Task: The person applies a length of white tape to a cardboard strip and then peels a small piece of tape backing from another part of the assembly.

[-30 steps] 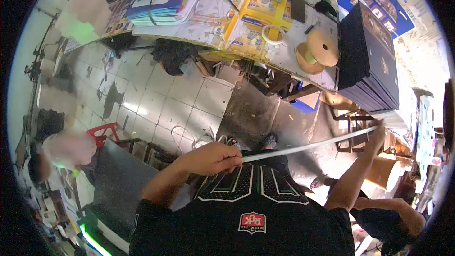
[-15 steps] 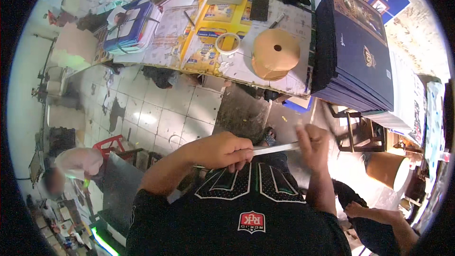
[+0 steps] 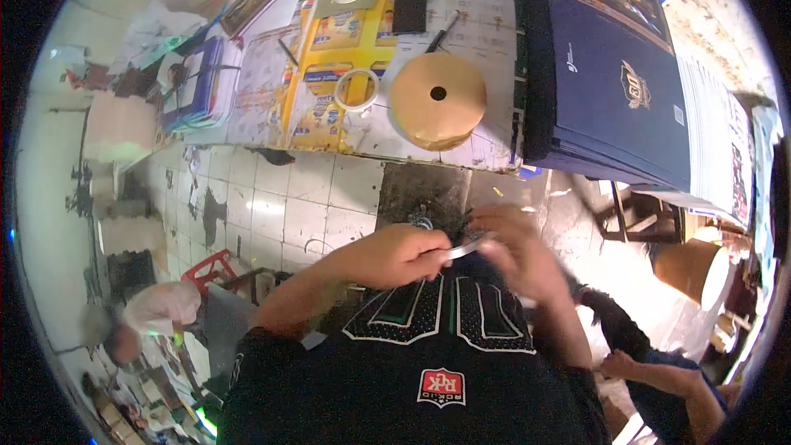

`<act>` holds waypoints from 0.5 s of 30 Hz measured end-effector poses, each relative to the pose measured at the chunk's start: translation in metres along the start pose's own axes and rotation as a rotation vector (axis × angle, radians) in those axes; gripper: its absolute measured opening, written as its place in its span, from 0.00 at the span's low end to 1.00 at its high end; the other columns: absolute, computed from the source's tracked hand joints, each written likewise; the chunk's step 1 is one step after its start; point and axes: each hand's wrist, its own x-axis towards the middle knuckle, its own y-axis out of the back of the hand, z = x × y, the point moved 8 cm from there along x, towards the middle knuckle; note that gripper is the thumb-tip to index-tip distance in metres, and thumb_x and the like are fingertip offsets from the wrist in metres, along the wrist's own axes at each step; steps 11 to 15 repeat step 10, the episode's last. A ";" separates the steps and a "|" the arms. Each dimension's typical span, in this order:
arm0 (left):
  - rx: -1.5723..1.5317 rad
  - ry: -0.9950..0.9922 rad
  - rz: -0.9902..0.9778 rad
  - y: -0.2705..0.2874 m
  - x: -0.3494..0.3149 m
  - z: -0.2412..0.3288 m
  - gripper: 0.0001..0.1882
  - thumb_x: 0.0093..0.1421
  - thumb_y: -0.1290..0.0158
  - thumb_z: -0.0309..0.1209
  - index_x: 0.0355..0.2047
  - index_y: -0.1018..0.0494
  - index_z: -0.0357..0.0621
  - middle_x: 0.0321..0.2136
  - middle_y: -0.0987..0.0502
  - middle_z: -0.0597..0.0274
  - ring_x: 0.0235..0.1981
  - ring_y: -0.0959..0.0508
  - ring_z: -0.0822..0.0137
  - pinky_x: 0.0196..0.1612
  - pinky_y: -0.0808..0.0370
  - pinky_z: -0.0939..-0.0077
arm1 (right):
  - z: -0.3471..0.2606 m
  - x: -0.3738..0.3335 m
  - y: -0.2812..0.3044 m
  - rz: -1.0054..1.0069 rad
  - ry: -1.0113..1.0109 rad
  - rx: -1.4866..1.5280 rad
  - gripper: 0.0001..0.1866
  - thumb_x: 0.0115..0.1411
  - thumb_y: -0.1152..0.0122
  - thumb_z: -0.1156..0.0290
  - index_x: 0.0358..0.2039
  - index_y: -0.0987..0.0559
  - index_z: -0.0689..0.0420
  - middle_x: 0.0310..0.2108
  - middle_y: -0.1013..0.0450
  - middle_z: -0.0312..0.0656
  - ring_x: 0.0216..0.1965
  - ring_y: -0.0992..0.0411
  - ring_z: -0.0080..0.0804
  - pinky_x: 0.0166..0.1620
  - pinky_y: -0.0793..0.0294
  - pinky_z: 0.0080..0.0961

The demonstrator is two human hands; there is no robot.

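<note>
My left hand (image 3: 409, 254) is closed in front of my black shirt, fingers and thumb pressed on one end of a narrow white strip (image 3: 468, 249). The strip is short between my hands and bends a little. My right hand (image 3: 521, 254) is at the strip's other end. Motion smears its fingers, so I cannot tell whether they grip it. Beyond my hands, on the table, lies a tan disc-shaped stack (image 3: 438, 119) with a dark centre hole. Left of it is a white tape-like ring (image 3: 357, 72).
The worktable (image 3: 503, 74) also bears a yellow printed sheet (image 3: 329, 128), a dark block (image 3: 409, 8) and a pen-like tool (image 3: 443, 31). Tall stacked dark blue covers (image 3: 610, 107) stand at the right. A co-worker's arm (image 3: 659, 377) shows lower right; another person (image 3: 165, 309) is at left.
My right hand has moved left and slightly up, closer to my left hand. The strip showing between them is shorter and now bends. My view has shifted, moving the table leftward in the picture.
</note>
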 end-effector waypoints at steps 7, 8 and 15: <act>0.055 -0.087 -0.142 0.021 -0.011 -0.002 0.11 0.69 0.58 0.35 0.36 0.32 0.40 0.22 0.27 0.61 0.23 0.28 0.66 0.30 0.31 0.67 | 0.030 0.027 0.016 0.131 -0.507 0.071 0.21 0.68 0.50 0.56 0.27 0.22 0.60 0.21 0.24 0.48 0.25 0.24 0.30 0.28 0.29 0.34; 0.053 -0.085 -0.145 0.027 -0.016 -0.006 0.11 0.69 0.58 0.35 0.36 0.32 0.40 0.22 0.27 0.61 0.23 0.28 0.66 0.30 0.31 0.67 | 0.049 0.022 0.023 0.193 -0.628 0.080 0.20 0.68 0.49 0.56 0.28 0.21 0.59 0.21 0.23 0.46 0.26 0.24 0.27 0.29 0.28 0.32; 0.010 0.038 -0.251 0.029 -0.024 -0.024 0.11 0.69 0.57 0.37 0.38 0.31 0.42 0.22 0.27 0.62 0.24 0.27 0.65 0.31 0.31 0.68 | 0.065 0.015 0.026 0.236 -0.643 0.181 0.17 0.68 0.48 0.57 0.34 0.19 0.57 0.24 0.21 0.44 0.30 0.23 0.27 0.34 0.26 0.27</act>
